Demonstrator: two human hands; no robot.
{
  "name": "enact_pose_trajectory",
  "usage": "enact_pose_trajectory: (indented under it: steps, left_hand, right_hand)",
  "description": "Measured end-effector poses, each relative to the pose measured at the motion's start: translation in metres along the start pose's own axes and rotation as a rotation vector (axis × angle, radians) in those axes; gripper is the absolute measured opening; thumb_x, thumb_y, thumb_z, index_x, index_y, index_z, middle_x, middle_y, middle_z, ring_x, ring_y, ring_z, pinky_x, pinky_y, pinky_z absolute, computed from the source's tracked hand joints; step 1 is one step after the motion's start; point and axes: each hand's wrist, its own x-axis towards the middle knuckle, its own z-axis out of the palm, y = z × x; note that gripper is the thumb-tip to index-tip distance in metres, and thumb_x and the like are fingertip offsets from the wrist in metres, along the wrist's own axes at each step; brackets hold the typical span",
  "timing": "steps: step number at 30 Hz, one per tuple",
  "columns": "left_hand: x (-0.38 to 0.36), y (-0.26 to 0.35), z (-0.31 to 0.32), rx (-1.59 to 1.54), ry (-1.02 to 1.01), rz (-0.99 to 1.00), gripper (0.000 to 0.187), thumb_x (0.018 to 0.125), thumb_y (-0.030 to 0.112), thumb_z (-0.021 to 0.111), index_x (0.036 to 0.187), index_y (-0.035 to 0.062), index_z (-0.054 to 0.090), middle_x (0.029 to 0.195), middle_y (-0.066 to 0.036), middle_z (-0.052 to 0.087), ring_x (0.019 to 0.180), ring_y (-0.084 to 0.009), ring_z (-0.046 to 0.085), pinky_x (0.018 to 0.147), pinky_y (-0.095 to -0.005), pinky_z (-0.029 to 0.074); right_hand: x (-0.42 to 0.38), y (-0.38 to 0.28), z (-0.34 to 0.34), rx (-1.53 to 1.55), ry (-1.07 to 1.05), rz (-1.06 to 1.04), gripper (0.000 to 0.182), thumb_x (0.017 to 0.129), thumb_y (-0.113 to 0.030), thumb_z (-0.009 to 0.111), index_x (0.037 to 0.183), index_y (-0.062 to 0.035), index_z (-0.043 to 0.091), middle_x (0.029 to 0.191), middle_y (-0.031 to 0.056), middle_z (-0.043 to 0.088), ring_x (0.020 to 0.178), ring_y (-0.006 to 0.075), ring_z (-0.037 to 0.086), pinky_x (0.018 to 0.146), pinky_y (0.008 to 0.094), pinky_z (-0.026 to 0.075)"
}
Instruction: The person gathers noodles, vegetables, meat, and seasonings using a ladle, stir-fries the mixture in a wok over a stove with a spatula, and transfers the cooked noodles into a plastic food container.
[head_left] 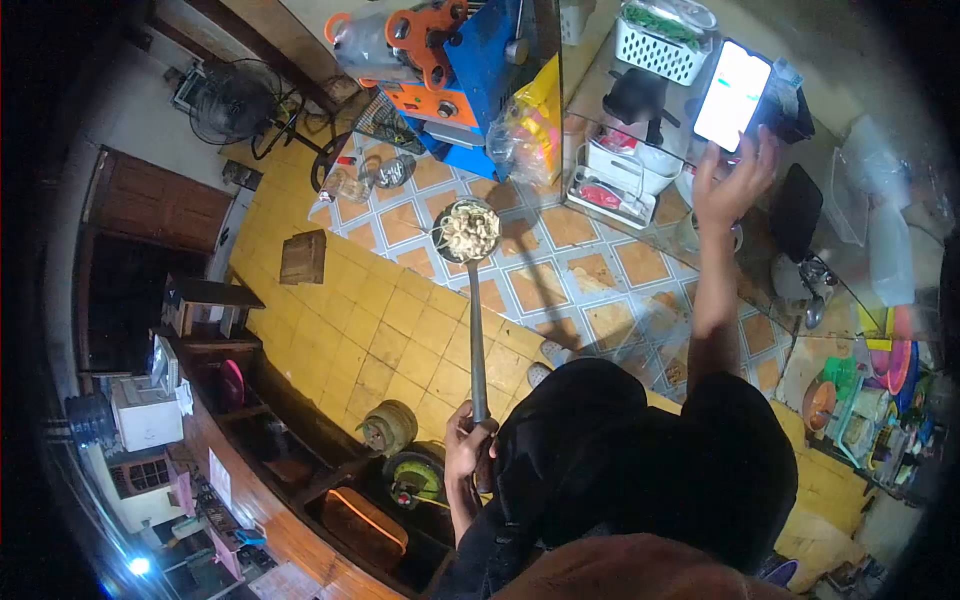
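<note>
My left hand (pixel 467 447) is closed around the lower handle of a long-handled strainer (pixel 477 340). Its round head is over the patterned tile counter and carries a heap of pale and brown food pieces (pixel 470 232). My right hand (pixel 737 183) reaches up to a smartphone (pixel 733 98) with a bright white screen, propped on the shelf. The fingers are spread at the phone's lower edge; whether they touch the screen is hard to tell.
A blue and orange machine (pixel 440 100) stands on the counter beside a yellow plastic bag (pixel 540 115). White baskets (pixel 655 52) hold greens and packets near the phone. Two gas cylinders (pixel 388 428) sit on the floor at left. Coloured dishes (pixel 890 365) crowd a rack at right.
</note>
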Motion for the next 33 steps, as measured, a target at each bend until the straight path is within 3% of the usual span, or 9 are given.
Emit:
enact_pose_trajectory:
  steps: [2, 3, 6, 12, 14, 25, 28, 30, 33]
  left_hand:
    - [0.001, -0.002, 0.005, -0.025, 0.030, -0.010, 0.008, 0.081, 0.000, 0.058, 0.083, 0.0024, 0.051, 0.060, -0.004, 0.052, 0.042, -0.0129, 0.049, 0.041, -0.0257, 0.039]
    - [0.002, -0.003, 0.008, -0.025, 0.033, -0.016, 0.008, 0.081, 0.000, 0.058, 0.083, 0.0024, 0.051, 0.060, -0.004, 0.052, 0.042, -0.0129, 0.049, 0.041, -0.0257, 0.039]
    - [0.000, -0.003, 0.013, -0.080, 0.077, -0.005, 0.008, 0.080, 0.000, 0.058, 0.083, 0.0024, 0.051, 0.060, -0.004, 0.052, 0.041, -0.0131, 0.049, 0.041, -0.0256, 0.039]
    - [-0.008, -0.006, 0.022, -0.126, 0.132, -0.002, 0.012, 0.079, 0.001, 0.059, 0.088, 0.0016, 0.051, 0.060, -0.004, 0.051, 0.041, -0.0136, 0.049, 0.040, -0.0263, 0.040]
    - [-0.012, -0.007, 0.024, -0.112, 0.149, -0.008, 0.013, 0.079, 0.001, 0.060, 0.088, 0.0014, 0.051, 0.060, -0.004, 0.051, 0.041, -0.0137, 0.049, 0.040, -0.0265, 0.040]
    - [-0.059, -0.037, 0.036, -0.023, 0.240, -0.024, 0.015, 0.075, 0.004, 0.061, 0.083, 0.0004, 0.050, 0.062, -0.005, 0.050, 0.039, -0.0147, 0.048, 0.038, -0.0262, 0.040]
    - [-0.081, -0.059, 0.035, -0.199, 0.224, 0.032, 0.015, 0.072, 0.003, 0.061, 0.082, 0.0007, 0.050, 0.060, -0.004, 0.049, 0.038, -0.0137, 0.047, 0.036, -0.0254, 0.039]
    - [-0.105, -0.073, 0.035, -0.242, 0.194, 0.026, 0.018, 0.074, 0.003, 0.061, 0.088, 0.0003, 0.050, 0.063, -0.006, 0.051, 0.040, -0.0137, 0.048, 0.037, -0.0252, 0.039]
    - [-0.152, -0.106, 0.038, -0.337, 0.216, 0.083, 0.022, 0.077, 0.003, 0.062, 0.095, -0.0004, 0.050, 0.063, -0.006, 0.051, 0.041, -0.0136, 0.049, 0.037, -0.0256, 0.039]
  right_hand:
    - [-0.023, -0.024, -0.001, 0.074, -0.098, -0.109, 0.037, 0.080, -0.019, 0.066, 0.114, -0.0049, 0.056, 0.126, 0.0212, 0.048, 0.120, 0.0404, 0.043, 0.101, 0.0519, 0.032]
    - [-0.042, -0.036, 0.004, 0.294, -0.135, -0.162, 0.035, 0.078, -0.016, 0.067, 0.111, -0.0080, 0.058, 0.125, 0.0208, 0.049, 0.119, 0.0394, 0.045, 0.100, 0.0512, 0.034]
    - [-0.093, -0.083, 0.005, 0.511, -0.537, -0.202, 0.033, 0.076, -0.012, 0.066, 0.109, -0.0068, 0.060, 0.127, 0.0184, 0.049, 0.118, 0.0379, 0.047, 0.099, 0.0493, 0.039]
    - [-0.160, -0.139, 0.003, 0.817, -0.809, -0.076, 0.032, 0.078, -0.010, 0.064, 0.108, -0.0028, 0.059, 0.129, 0.0174, 0.047, 0.121, 0.0378, 0.046, 0.101, 0.0458, 0.040]
    - [-0.171, -0.146, 0.003, 0.938, -0.991, -0.034, 0.030, 0.080, -0.009, 0.063, 0.109, -0.0009, 0.059, 0.131, 0.0176, 0.045, 0.121, 0.0361, 0.046, 0.101, 0.0435, 0.040]
    - [-0.206, -0.140, -0.018, 0.995, -1.399, -0.052, 0.042, 0.083, -0.010, 0.062, 0.122, 0.0010, 0.051, 0.137, 0.0207, 0.040, 0.124, 0.0367, 0.044, 0.102, 0.0407, 0.039]
    - [-0.199, -0.137, -0.054, 0.994, -1.493, -0.100, 0.040, 0.085, -0.014, 0.062, 0.121, 0.0004, 0.052, 0.130, 0.0188, 0.047, 0.117, 0.0352, 0.050, 0.097, 0.0405, 0.043]
    - [-0.214, -0.137, -0.080, 0.980, -1.600, -0.186, 0.040, 0.088, -0.021, 0.060, 0.121, -0.0013, 0.053, 0.122, 0.0178, 0.055, 0.113, 0.0343, 0.053, 0.095, 0.0414, 0.044]
    - [-0.231, -0.155, -0.128, 1.039, -1.715, -0.349, 0.041, 0.088, -0.024, 0.060, 0.121, -0.0012, 0.054, 0.119, 0.0192, 0.057, 0.114, 0.0353, 0.052, 0.097, 0.0422, 0.043]
